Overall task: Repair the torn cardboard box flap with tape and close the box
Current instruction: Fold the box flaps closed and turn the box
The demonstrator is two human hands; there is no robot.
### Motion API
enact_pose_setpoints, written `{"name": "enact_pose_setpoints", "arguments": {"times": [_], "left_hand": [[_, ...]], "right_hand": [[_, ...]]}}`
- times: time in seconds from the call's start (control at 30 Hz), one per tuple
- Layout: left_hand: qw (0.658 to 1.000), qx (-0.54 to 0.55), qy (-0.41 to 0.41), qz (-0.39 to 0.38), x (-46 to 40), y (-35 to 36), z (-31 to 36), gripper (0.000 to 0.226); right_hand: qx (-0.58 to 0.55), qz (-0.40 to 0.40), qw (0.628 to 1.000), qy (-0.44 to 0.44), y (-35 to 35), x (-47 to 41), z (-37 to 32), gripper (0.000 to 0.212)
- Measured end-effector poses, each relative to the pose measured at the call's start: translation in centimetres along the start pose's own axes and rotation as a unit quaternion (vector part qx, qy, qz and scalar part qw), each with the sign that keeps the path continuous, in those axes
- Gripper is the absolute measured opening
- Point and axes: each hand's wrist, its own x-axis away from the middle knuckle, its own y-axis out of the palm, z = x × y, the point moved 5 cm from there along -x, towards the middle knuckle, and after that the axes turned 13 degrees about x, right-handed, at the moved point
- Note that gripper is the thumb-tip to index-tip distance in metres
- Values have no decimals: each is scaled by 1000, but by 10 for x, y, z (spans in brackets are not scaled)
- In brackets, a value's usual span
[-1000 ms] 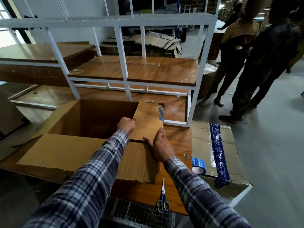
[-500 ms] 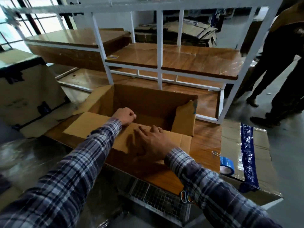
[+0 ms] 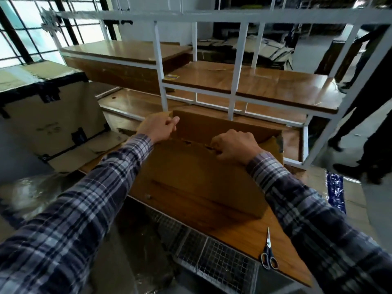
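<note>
Left hand (image 3: pixel 158 126) is curled over the box's (image 3: pixel 197 179) far-left top edge, thumb and fingers pinched on the cardboard there. Right hand (image 3: pixel 234 145) is clamped on the near flap (image 3: pixel 191 154), fingers wrapped over its ragged top edge, grip tight. Flap is held up roughly upright, jagged tear seen along the edge btwn both hands. At the far-right corner a small side flap (image 3: pixel 276 143) is seen standing, dark blue tape marks on its edge. Both plaid sleeves (image 3: pixel 89 200) are stretched fwd from the bottom corners.

Box is sat on the wooden counter (image 3: pixel 244 232), near its back, just in front of a white metal shelf frame (image 3: pixel 239 66) w/ wooden boards. Scissors (image 3: pixel 268 254) are laid on the counter's near-right part, blades pointed away, well apart from the box. A wire mesh panel (image 3: pixel 214 257) is seen below the counter's front edge.

To the left, a 2nd carton (image 3: pixel 44 115) w/ dark tape on its edges is seen, tilted. At right edge, a strip of blue tape (image 3: pixel 335 189) on another cardboard surface, partly hidden by the right sleeve. Legs of bystanders (image 3: pixel 364 115) are seen far right on the floor. Barred window (image 3: pixel 25 30) is seen top-left, bright.
</note>
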Motion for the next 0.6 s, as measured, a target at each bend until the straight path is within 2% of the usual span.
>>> {"name": "enact_pose_setpoints", "arguments": {"times": [0.07, 0.13, 0.3, 0.47, 0.53, 0.6], "left_hand": [[999, -8, 31, 21, -3, -5, 10, 47], [995, -36, 83, 48, -2, -7, 15, 45], [967, -76, 208, 123, -6, 12, 13, 34], [968, -77, 213, 107, -18, 32, 0, 40], [966, -53, 220, 122, -24, 31, -1, 38], [972, -3, 177, 158, -34, 26, -11, 39]], "right_hand": [[-8, 28, 999, 44, -2, -4, 8, 25], [-10, 71, 993, 98, 0, -6, 11, 28], [12, 143, 974, 176, 21, -12, 11, 63], [15, 152, 971, 185, 36, -19, 11, 69], [7, 152, 971, 182, 37, -24, 15, 69], [-3, 154, 972, 175, 31, -30, 17, 71]]}}
